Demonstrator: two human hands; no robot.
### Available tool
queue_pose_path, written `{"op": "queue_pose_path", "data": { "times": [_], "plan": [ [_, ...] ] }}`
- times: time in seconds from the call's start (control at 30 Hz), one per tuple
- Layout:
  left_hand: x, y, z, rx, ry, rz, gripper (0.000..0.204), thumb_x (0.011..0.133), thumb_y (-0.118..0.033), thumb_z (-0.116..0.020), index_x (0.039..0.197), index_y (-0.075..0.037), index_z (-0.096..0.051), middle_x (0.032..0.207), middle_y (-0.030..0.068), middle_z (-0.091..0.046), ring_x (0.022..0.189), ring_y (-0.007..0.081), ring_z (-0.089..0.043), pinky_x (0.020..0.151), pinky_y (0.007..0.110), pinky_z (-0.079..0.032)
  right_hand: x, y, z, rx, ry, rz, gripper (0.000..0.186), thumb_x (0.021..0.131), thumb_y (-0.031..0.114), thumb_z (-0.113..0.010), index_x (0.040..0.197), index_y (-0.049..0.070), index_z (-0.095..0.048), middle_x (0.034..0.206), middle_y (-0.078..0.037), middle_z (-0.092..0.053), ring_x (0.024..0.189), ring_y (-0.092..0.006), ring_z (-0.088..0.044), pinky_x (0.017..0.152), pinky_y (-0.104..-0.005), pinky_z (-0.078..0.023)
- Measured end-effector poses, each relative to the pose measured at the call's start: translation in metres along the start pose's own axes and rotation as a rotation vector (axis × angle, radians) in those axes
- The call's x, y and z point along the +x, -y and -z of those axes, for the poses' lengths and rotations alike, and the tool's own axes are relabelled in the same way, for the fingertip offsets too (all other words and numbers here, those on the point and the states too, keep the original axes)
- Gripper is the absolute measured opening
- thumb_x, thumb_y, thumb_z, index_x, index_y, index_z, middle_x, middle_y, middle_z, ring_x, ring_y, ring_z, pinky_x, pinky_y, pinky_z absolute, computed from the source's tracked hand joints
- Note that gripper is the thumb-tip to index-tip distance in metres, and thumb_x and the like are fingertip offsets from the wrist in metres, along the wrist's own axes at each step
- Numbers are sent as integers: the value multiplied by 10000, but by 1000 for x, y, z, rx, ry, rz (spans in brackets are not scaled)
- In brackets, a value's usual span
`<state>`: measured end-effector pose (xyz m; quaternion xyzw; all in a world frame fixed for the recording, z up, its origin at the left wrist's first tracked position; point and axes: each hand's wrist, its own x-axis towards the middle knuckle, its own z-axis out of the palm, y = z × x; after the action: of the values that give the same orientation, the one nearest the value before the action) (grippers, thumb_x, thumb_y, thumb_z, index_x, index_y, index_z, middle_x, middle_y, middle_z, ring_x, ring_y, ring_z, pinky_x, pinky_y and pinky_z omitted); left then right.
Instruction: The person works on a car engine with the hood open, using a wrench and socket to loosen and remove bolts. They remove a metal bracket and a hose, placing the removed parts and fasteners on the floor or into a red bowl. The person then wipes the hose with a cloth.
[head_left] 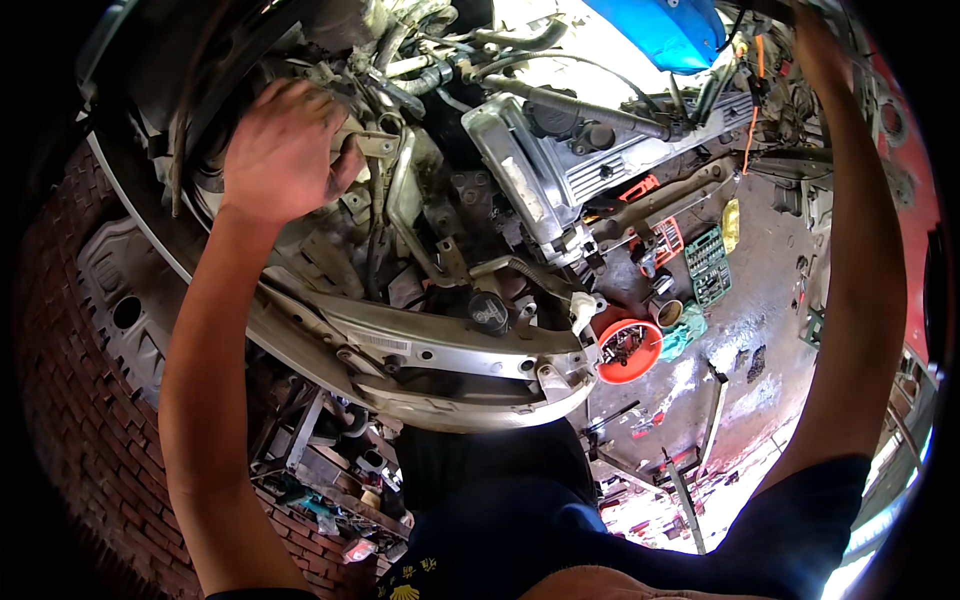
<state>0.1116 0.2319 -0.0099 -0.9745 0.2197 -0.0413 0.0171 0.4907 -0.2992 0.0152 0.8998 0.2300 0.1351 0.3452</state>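
Note:
My left hand (285, 155) is over the left side of a car's engine bay, back of the hand up. Its thumb stands apart from the bent, slightly blurred fingers, and nothing shows in it. Beside the thumb are a metal bracket (378, 145) and a bent metal pipe (402, 190). My right arm reaches up the right side, and my right hand (822, 48) is at the dark top edge with its fingers hidden. Between the arms lies the engine's silver valve cover (610, 160), with a hose (580, 105) running across it.
The front crossmember (450, 345) curves in front of my body. A blue cover (665, 30) is at the top. On the floor are an orange-red bowl (640, 370) of small metal parts, a green socket set (708, 265) and a teal cloth (686, 330). A brick surface (90, 400) lies left.

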Motion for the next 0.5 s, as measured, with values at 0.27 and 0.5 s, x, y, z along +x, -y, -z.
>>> {"op": "queue_pose_path", "data": {
  "times": [0.27,0.5],
  "plan": [
    [1,2,2,-16,94,43,252,821,-251,-682,887,-8,-666,967,132,-681,991,322,-626,969,433,-490,0,-22,-65,146,85,-60,538,976,162,-615,1479,157,-425,1449,-209,-539,1265,-428,-574,1002,-536,-507],
    [-7,4,0,12,-26,6,244,822,-258,-682,847,-17,-650,926,118,-669,964,304,-631,965,421,-498,-48,42,-2,493,-288,-172,490,963,161,-646,1437,130,-530,1341,-201,-635,1188,-413,-630,1005,-473,-519]
  ]
}}
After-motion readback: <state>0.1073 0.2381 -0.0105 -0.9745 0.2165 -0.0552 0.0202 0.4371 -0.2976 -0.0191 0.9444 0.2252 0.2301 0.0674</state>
